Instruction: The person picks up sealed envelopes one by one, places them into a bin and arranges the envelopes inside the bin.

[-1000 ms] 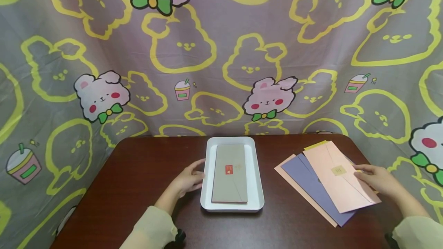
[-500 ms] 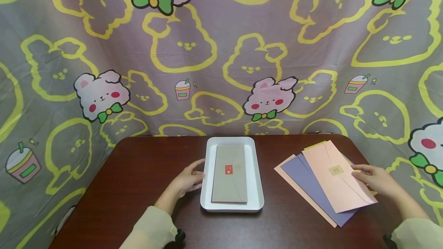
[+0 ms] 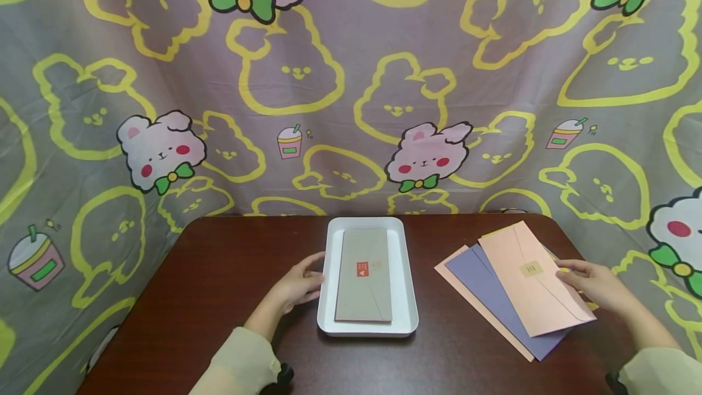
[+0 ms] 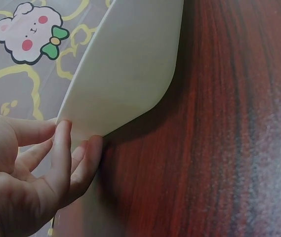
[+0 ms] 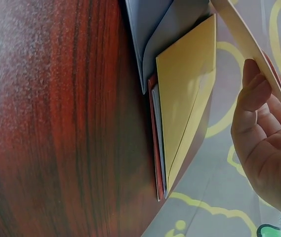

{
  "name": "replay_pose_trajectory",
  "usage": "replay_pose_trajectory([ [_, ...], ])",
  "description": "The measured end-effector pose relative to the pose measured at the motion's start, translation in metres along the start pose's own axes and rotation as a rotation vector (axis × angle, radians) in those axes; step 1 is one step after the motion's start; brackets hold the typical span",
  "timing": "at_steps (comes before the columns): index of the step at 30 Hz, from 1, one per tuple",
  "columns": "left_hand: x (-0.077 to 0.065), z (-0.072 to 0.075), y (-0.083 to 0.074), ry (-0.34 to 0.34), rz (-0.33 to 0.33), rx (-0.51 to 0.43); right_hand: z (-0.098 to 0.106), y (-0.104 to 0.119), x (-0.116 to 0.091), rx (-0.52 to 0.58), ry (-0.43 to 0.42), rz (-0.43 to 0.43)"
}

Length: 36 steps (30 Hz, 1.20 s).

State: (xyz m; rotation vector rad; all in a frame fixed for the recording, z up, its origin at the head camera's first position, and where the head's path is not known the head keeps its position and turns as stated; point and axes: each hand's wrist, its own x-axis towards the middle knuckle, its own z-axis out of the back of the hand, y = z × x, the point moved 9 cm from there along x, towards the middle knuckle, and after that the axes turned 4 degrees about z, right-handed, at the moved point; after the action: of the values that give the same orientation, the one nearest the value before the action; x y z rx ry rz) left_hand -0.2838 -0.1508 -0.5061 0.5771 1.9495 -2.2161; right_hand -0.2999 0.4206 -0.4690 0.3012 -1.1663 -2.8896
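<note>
In the head view my left hand (image 3: 298, 285) is at the left side of a white tray (image 3: 410, 303); its thumb and fingers pinch the tray's rim in the left wrist view. A grey envelope (image 3: 364, 297) with a red heart sticker lies in the tray. My right hand (image 3: 598, 285) holds a pink envelope (image 3: 521, 261) with a tan seal by its right edge, tilted over a fanned pile. Beneath it show a purple-blue envelope (image 3: 493, 288), another pink envelope (image 3: 482, 306) and, in the right wrist view, a yellow envelope (image 5: 184, 94).
All of this is on a dark red-brown wooden table (image 3: 230, 273). A grey curtain (image 3: 340, 96) with bunny and yellow outline prints hangs behind and at both sides. Red and bluish envelope edges show under the yellow one.
My right hand has shifted slightly left with the pink envelope, which covers more of the yellow one. The left hand and the tray have stayed in place.
</note>
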Motion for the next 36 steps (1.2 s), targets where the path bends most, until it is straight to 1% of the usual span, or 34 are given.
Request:
replay_pose_trajectory([
  [7, 0.000, 0.001, 0.001, -0.006, 0.007, -0.011, 0.000, 0.004, 0.000, -0.003, -0.008, 0.008],
  [14, 0.001, 0.001, 0.001, -0.008, 0.009, -0.006, 0.001, 0.008, -0.001, -0.004, -0.037, 0.027],
  [22, 0.000, 0.000, 0.000, -0.003, 0.002, -0.005, -0.001, 0.018, -0.001, -0.004, -0.056, 0.048],
  [28, 0.000, 0.000, 0.000, -0.007, 0.002, -0.003, -0.003, 0.030, -0.003, 0.027, -0.065, 0.047],
  [36, 0.000, 0.001, 0.001, -0.016, 0.013, 0.003, -0.011, 0.048, -0.002, 0.100, -0.055, 0.049],
])
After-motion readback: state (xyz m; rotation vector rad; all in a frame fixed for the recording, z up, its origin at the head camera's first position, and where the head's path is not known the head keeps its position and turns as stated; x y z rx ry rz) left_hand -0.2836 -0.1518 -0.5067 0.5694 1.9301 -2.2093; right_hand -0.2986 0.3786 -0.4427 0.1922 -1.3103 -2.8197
